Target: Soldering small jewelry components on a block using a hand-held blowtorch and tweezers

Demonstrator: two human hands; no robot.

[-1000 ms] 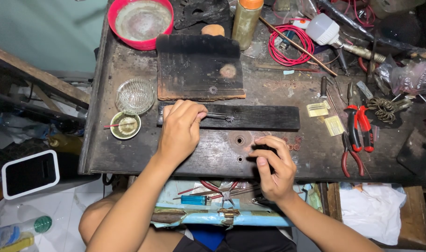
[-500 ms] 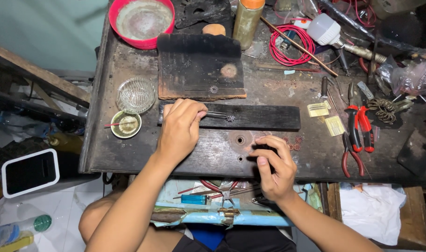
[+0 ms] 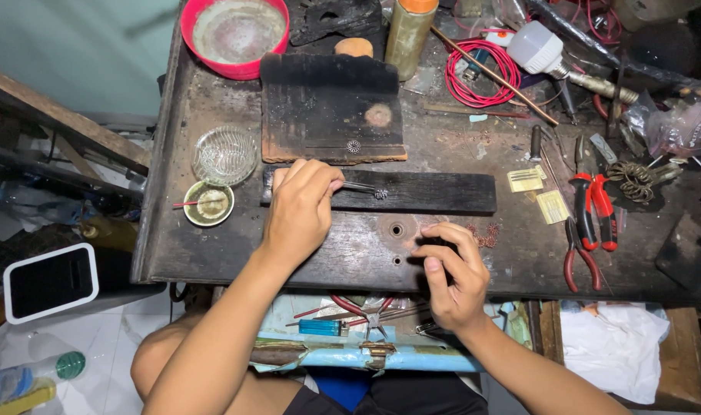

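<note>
Left hand (image 3: 300, 207) pinches slim tweezers (image 3: 360, 187), their tips gripping a tiny round filigree piece (image 3: 380, 194) over the long charred wooden strip (image 3: 435, 192) at mid-bench. Placement work, it looks like; the next move calls for a steady, gentle set-down. Right hand (image 3: 452, 273) curls at the near edge of the workbench (image 3: 212, 253), fingers closed on something small and dark, possibly another piece. Both wrists are low and braced.

The left hand (image 3: 300, 211) and right hand (image 3: 454, 277) are showing no gloves or rings. Both forearms are going sleeveless. The person is wearing dark shorts.
</note>
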